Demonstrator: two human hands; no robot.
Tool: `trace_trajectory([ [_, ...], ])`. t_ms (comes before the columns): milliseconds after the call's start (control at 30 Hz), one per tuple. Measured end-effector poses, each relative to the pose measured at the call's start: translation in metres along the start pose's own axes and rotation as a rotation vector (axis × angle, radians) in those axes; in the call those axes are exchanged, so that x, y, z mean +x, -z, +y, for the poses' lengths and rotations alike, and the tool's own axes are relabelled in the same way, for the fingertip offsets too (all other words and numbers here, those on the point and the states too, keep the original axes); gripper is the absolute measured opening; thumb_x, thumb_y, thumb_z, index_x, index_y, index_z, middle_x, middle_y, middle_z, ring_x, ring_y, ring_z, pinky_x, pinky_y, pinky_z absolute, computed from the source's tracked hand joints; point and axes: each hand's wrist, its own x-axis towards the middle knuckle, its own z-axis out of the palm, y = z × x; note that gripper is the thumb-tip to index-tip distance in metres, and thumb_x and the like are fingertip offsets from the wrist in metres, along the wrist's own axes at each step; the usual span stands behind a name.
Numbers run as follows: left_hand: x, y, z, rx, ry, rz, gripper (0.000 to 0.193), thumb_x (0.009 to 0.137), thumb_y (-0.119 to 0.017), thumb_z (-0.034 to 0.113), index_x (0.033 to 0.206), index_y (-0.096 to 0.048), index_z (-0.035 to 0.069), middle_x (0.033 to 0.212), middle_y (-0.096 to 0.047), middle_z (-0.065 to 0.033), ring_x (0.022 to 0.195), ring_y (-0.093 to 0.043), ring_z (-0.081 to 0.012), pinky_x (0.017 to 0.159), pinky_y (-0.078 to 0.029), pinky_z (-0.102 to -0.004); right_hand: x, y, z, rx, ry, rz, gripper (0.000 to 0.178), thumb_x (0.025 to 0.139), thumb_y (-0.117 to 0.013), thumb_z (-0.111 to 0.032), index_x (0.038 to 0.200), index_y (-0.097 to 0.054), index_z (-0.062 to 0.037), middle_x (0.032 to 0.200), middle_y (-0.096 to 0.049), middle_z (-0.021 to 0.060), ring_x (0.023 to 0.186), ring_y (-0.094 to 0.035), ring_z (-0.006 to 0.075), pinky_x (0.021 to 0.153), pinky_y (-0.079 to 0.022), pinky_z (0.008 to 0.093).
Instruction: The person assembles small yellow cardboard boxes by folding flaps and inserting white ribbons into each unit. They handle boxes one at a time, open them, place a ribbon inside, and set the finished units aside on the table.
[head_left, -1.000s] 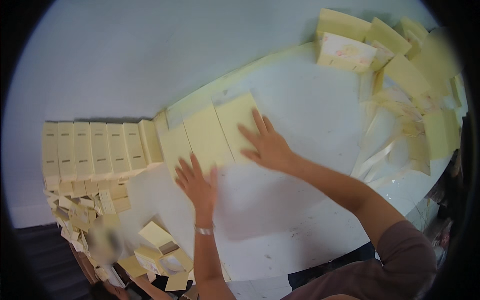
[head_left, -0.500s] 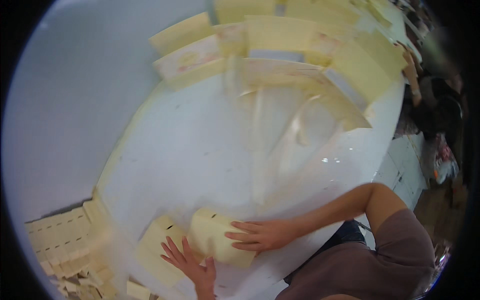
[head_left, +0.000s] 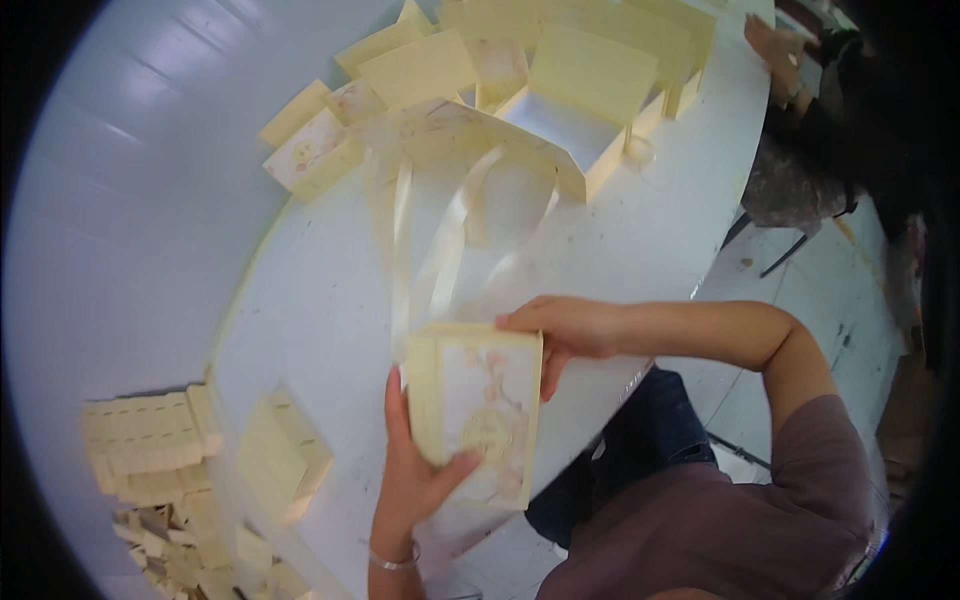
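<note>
A pale yellow gift box (head_left: pixel 490 390) with a pink floral panel and a round emblem is tilted up between my two hands, above the near part of the white table. My left hand (head_left: pixel 415 475) wraps its left side, thumb lying across the printed face. At the upper right corner, my right hand (head_left: pixel 570 328) grips the edge, with some fingers hidden behind the box. Beside my left hand, a plain pale yellow box (head_left: pixel 283 458) rests on the table.
Cream ribbons (head_left: pixel 447 245) trail from open yellow boxes (head_left: pixel 590 85) grouped at the back. Stacked cream pieces (head_left: pixel 150 435) and a loose heap of small offcuts (head_left: pixel 165 545) lie at left. Another person's hand (head_left: pixel 775 48) is at the table's far right edge.
My hands lay spread flat on two boxes. Now both hold one box lifted and turned to its printed face, while the other stays at left. The view has shifted.
</note>
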Motion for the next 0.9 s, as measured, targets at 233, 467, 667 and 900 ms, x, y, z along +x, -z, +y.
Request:
trace_trajectory([
  [233, 0.007, -0.017, 0.001, -0.21, 0.145, -0.131, 0.066, 0.076, -0.064, 0.011, 0.131, -0.029, -0.002, 0.125, -0.042, -0.0113, 0.115, -0.04, -0.0189, 0.096, -0.033, -0.0326, -0.057, -0.003, -0.003, -0.81, 0.732, 0.425, 0.044, 0.085, -0.049, -0.037, 0.107, -0.051, 0.0015, 0.098, -0.056, 0.0163, 0.091, -0.056, 0.0268, 0.077, -0.046, 0.0331],
  [467, 0.052, -0.009, 0.017, 1.181, -0.462, 0.112, 0.049, 0.074, -0.065, 0.017, 0.117, -0.048, 0.001, 0.114, -0.052, -0.0167, 0.103, -0.052, -0.0261, 0.085, -0.041, -0.0311, -0.059, -0.017, 0.016, -1.725, 0.795, 0.471, 0.043, 0.078, -0.057, -0.041, 0.093, -0.055, -0.0006, 0.095, -0.056, 0.0168, 0.093, -0.052, 0.0318, 0.077, -0.042, 0.0371],
  [667, -0.011, -0.054, 0.045, 1.002, 0.079, 0.323, 0.052, 0.077, -0.058, 0.037, 0.109, -0.05, -0.003, 0.086, -0.058, -0.0235, 0.079, -0.059, -0.035, 0.066, -0.047, -0.0379, -0.069, -0.026, 0.021, -1.516, 0.375, 0.469, 0.052, 0.077, -0.054, -0.048, 0.095, -0.056, 0.0006, 0.082, -0.059, 0.0194, 0.076, -0.057, 0.0348, 0.066, -0.045, 0.0395],
  [900, 0.009, -0.051, 0.04, 1.017, 0.433, 0.079, 0.077, 0.069, -0.058, 0.044, 0.113, -0.037, -0.016, 0.091, -0.057, -0.0272, 0.089, -0.056, -0.0373, 0.067, -0.049, -0.0382, -0.054, -0.066, 0.058, -1.607, 0.637, 0.422, 0.079, 0.071, -0.062, -0.048, 0.124, -0.035, 0.0044, 0.099, -0.051, 0.0206, 0.088, -0.053, 0.0335, 0.073, -0.044, 0.037],
])
